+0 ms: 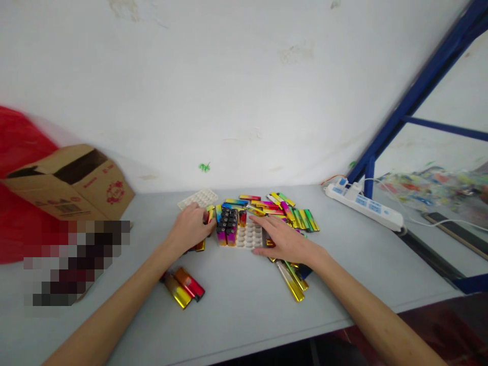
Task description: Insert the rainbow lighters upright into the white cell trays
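A white plastic tray with round-cornered pockets lies on the table before me. Several shiny lighters with black tops stand upright in its left part, and a red one stands a little apart. My left hand is closed at the tray's left, its fingers curled on a red and yellow lighter, partly hidden. On the right, my right hand is open, fingers stretched and thumb apart, at the tray's right edge. More lighters show under and beside it.
Loose lighters are heaped behind and right of the tray; a few lie at front left. A second tray rests near the wall. A cardboard box stands left, a power strip right, beside a blue frame.
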The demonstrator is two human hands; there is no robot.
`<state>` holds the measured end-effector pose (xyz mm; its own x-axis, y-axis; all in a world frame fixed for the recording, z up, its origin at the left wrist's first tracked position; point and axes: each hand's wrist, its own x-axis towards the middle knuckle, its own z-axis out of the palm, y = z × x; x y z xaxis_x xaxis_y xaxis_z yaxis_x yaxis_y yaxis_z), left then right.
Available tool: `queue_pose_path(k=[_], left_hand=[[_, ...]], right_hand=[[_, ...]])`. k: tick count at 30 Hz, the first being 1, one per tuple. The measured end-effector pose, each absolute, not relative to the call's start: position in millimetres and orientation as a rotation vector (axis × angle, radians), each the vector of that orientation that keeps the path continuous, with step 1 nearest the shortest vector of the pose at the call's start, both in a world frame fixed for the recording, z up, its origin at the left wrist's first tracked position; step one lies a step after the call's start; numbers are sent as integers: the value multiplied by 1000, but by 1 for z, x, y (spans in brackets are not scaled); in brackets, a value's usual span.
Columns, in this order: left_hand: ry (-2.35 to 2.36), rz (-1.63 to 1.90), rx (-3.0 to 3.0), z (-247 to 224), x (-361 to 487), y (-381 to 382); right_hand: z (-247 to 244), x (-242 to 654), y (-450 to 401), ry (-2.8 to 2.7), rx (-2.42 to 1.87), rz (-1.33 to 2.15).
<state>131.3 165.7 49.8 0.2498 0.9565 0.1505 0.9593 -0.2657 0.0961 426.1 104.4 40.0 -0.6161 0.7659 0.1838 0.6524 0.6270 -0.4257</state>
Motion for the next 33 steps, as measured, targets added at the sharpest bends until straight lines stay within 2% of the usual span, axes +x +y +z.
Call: queue_pose_path(k=[9, 17, 25, 31, 33], left_hand=[[-2018, -1355, -2679, 71, 112, 150], [-2158, -2109, -2385, 82, 115, 136], [-2090, -2496, -2530, 77, 121, 134], [-2042, -2311, -2796, 79, 123, 129], [-2023, -2354, -2805, 78, 124, 129]], right_hand=[[37, 427, 105, -2489, -1145, 467], [39, 428, 105, -2484, -1159, 473], [35, 429, 107, -2496, -1121, 449], [35, 429, 107, -2489, -1144, 462], [36, 429, 106, -2484, -1145, 474]])
